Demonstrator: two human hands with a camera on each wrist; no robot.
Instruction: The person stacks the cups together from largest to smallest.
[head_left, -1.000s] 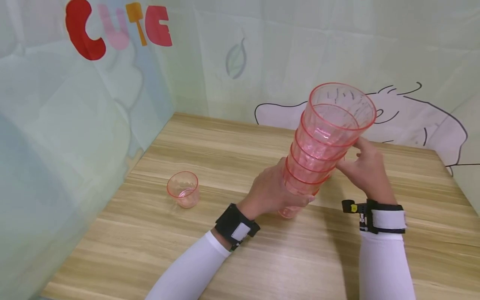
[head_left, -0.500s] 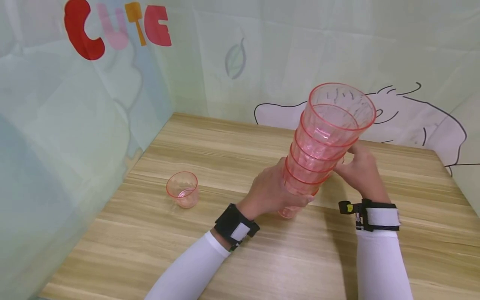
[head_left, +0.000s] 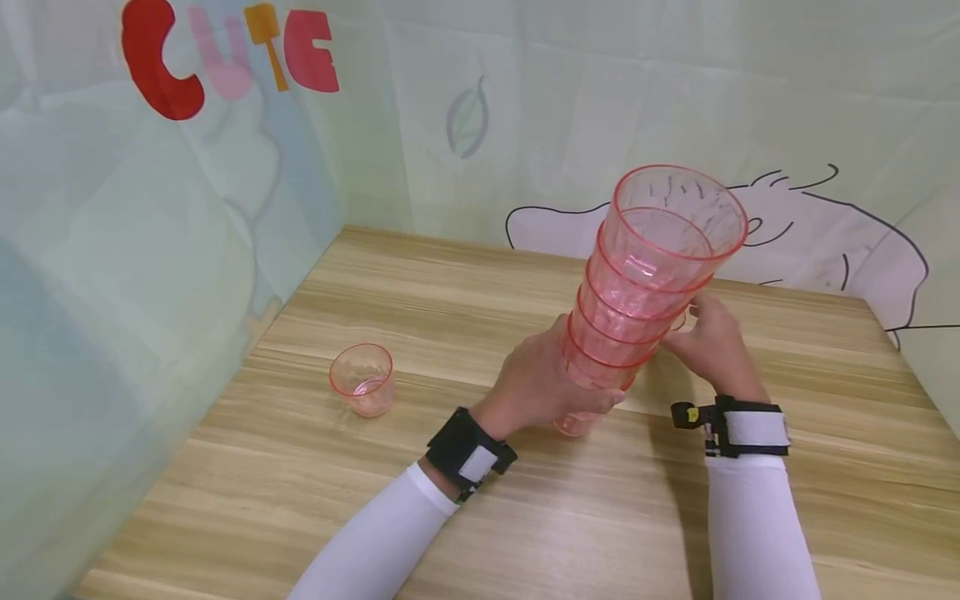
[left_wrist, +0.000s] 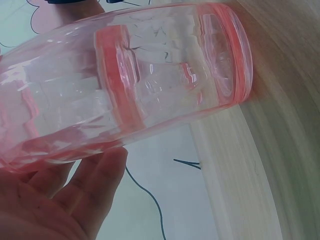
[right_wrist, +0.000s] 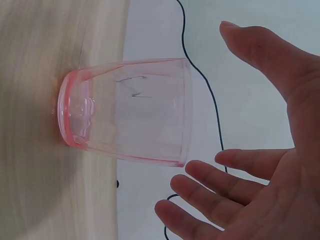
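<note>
My left hand [head_left: 536, 379] grips the lower part of a tilted stack of clear pink plastic cups [head_left: 637, 275], its wide mouth up and to the right. Seen from the left wrist, the fingers [left_wrist: 107, 175] curve along the side of the stack [left_wrist: 165, 90]. Behind the stack is my right hand [head_left: 712, 346], partly covered by it in the head view. From the right wrist, that hand [right_wrist: 260, 185] has thumb and fingers spread beside the rim of a single pink cup [right_wrist: 130, 112], which stands upright on the table. The stack hides most of this cup from the head view.
Another pink cup [head_left: 363, 383] stands upright on the left part of the wooden table [head_left: 247, 492]. Printed cloth walls [head_left: 562, 100] rise along the table's back and left edges.
My right hand has shifted left and slightly down behind the stack, with its fingers lower than before. The left hand and the stack have stayed in place.
</note>
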